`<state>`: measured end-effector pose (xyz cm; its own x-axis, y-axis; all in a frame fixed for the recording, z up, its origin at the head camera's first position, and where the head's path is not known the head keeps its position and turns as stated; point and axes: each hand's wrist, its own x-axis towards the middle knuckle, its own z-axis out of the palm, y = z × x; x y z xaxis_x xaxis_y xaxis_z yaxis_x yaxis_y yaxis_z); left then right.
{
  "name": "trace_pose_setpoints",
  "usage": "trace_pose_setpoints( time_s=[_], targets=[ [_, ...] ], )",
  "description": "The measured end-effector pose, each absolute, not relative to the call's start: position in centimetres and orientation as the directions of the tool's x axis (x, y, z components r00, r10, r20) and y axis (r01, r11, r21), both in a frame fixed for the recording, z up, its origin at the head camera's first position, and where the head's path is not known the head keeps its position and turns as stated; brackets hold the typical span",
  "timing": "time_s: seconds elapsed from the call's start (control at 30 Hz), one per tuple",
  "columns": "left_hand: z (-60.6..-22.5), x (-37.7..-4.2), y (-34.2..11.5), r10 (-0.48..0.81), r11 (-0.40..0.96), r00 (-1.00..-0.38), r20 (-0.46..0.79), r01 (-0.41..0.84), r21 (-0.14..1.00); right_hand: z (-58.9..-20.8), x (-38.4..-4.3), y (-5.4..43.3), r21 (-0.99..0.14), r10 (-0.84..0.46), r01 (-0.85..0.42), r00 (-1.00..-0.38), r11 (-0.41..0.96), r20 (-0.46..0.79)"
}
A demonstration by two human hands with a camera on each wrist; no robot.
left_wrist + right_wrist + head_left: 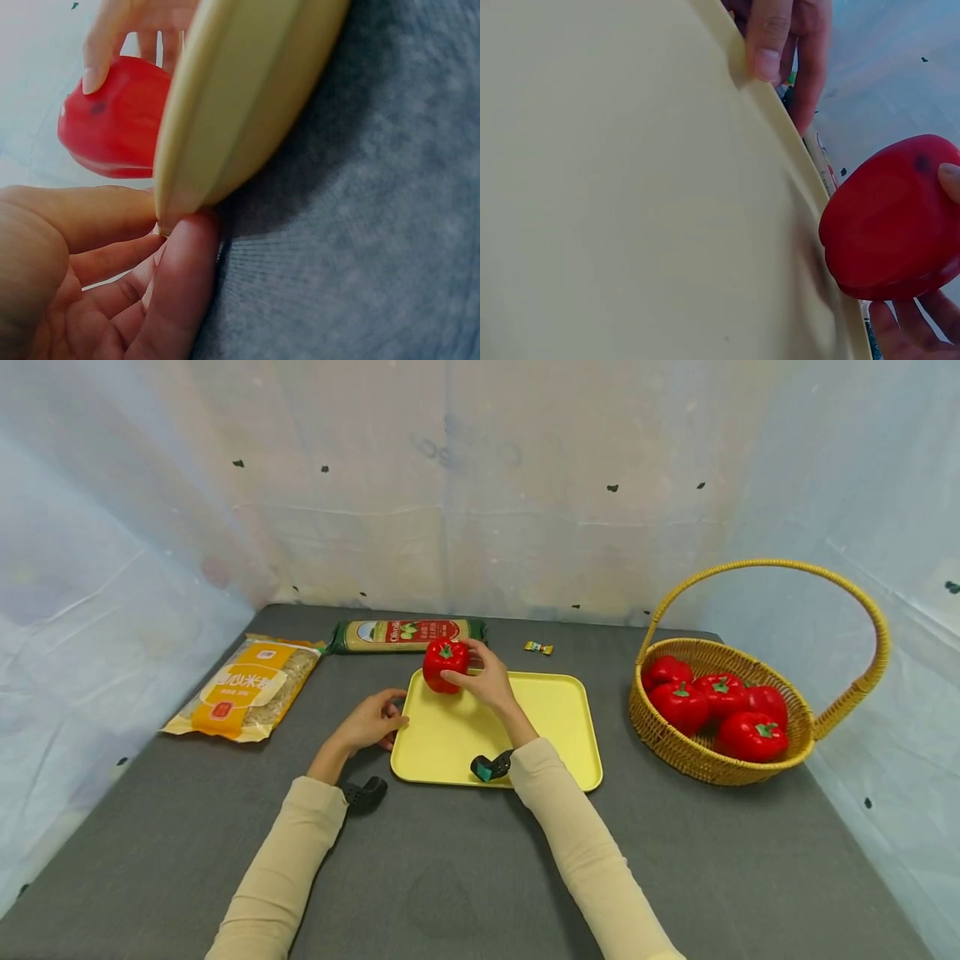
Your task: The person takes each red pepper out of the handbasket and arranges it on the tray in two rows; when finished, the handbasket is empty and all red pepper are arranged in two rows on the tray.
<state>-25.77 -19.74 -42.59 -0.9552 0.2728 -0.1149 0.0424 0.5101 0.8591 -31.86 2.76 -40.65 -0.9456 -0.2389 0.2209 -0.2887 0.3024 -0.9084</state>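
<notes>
A red bell pepper (437, 670) with a green stem is held by my right hand (489, 682), thumb on one side and fingers on the other. It is over the far left corner of a yellow tray (555, 727). At the tray's left edge, my left hand (365, 724) pinches the rim between thumb and fingers. The left wrist view shows that grip close up on the tray wall (232, 97), with the pepper (120, 124) beyond. In the right wrist view, the pepper (892, 225) overlaps the tray's rim.
On the right stands a wicker basket (675, 752) with a tall handle, holding several red bell peppers (752, 737). A yellow-labelled food bag (247, 687) lies left, a green long food packet (408, 633) behind the tray, and a small yellow wrapped piece (538, 647) at the back.
</notes>
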Motion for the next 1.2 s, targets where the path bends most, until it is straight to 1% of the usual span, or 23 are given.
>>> trace_pose_setpoints(
  time_s=[0.37,0.63,0.8,1.2],
  targets=[
    [-42.5,-25.8,-19.7,0.273,0.507,-0.954,-0.122,0.035,0.861,-41.2,-32.1,2.8,-0.898,-0.281,-0.325,-0.928,0.295,0.244],
    [-42.5,-25.8,-19.7,0.268,0.509,-0.956,-0.118,0.037,0.86,-38.6,-29.9,3.6,-0.9,-0.397,-0.37,-0.88,0.232,0.26],
    [-42.6,-25.9,-19.7,0.265,0.508,-0.957,-0.12,0.033,0.861,-38.5,-29.8,3.4,-0.878,-0.408,-0.413,-0.864,0.243,0.294],
    [-42.8,-25.9,-19.8,0.266,0.509,-0.956,-0.121,0.032,0.86,-39.3,-30.5,2.9,-0.873,-0.419,-0.421,-0.858,0.246,0.295]
  ],
)
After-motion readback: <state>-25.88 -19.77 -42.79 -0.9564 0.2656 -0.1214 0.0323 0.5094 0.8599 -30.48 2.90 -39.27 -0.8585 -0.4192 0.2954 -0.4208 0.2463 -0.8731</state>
